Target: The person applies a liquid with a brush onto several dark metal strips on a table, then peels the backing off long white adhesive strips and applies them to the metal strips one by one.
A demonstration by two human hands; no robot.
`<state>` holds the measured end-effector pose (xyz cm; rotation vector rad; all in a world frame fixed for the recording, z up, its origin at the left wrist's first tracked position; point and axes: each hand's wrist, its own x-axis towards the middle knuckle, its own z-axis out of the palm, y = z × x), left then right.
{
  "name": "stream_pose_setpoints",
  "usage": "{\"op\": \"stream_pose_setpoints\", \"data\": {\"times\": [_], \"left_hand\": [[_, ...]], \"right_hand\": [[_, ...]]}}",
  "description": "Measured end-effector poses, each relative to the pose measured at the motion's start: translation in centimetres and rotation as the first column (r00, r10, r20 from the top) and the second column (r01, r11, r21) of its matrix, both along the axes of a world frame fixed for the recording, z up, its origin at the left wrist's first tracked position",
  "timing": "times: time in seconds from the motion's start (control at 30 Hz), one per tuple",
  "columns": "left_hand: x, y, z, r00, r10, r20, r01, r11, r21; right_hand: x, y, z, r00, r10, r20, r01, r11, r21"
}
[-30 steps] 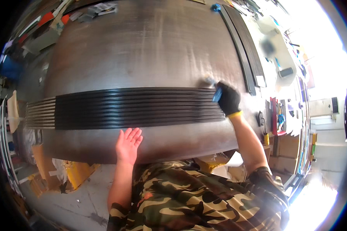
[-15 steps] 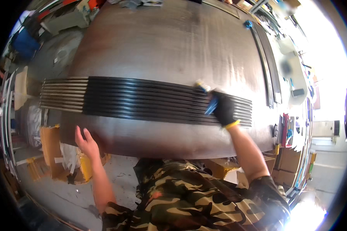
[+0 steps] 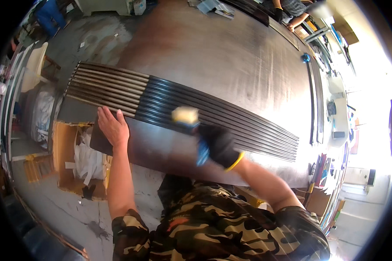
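Note:
A row of long, thin strips (image 3: 183, 102) lies side by side across the table. Their left ends are bare brownish metal, and the rest is dark and glossy. My left hand (image 3: 113, 127) is bare and rests with its fingers stretched out at the near edge of the bare-metal ends. In a black glove with a yellow cuff, my right hand (image 3: 220, 145) is closed around the blue handle of what looks like a brush (image 3: 185, 115). Its pale yellow head is blurred by motion and hangs over the near side of the dark strips; whether it touches them I cannot tell.
The dark table (image 3: 196, 52) has its edge close to my body. An open cardboard box (image 3: 67, 169) with white scraps stands below its left corner. Long dark bars (image 3: 314, 100) lie at the right edge. Another person's hand (image 3: 297, 22) is at the far right.
My right hand has swept left and nearer with the brush. My left hand has come from the air onto the strips' near edge. The view has turned, so the strips now slant.

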<state>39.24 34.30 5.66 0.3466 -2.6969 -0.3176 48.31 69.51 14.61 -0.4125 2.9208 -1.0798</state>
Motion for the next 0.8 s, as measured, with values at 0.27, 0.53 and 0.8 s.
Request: {"op": "stream_pose_setpoints", "data": {"times": [0.27, 0.53, 0.8], "left_hand": [[0.3, -0.3, 0.8, 0.998, 0.051, 0.038, -0.051, 0.999, 0.006], [0.7, -0.6, 0.9, 0.995, 0.082, 0.048, -0.083, 0.996, 0.023], [0.3, -0.3, 1.4, 0.996, 0.073, 0.042, -0.075, 0.996, 0.051]], "right_hand": [[-13.2, -1.3, 5.6, 0.966, -0.224, -0.133, 0.236, 0.968, 0.082], [-10.5, -10.6, 6.6, 0.947, 0.32, 0.019, -0.316, 0.942, -0.109], [-19.0, -6.8, 4.7, 0.972, 0.221, -0.085, -0.222, 0.975, -0.003]]}}
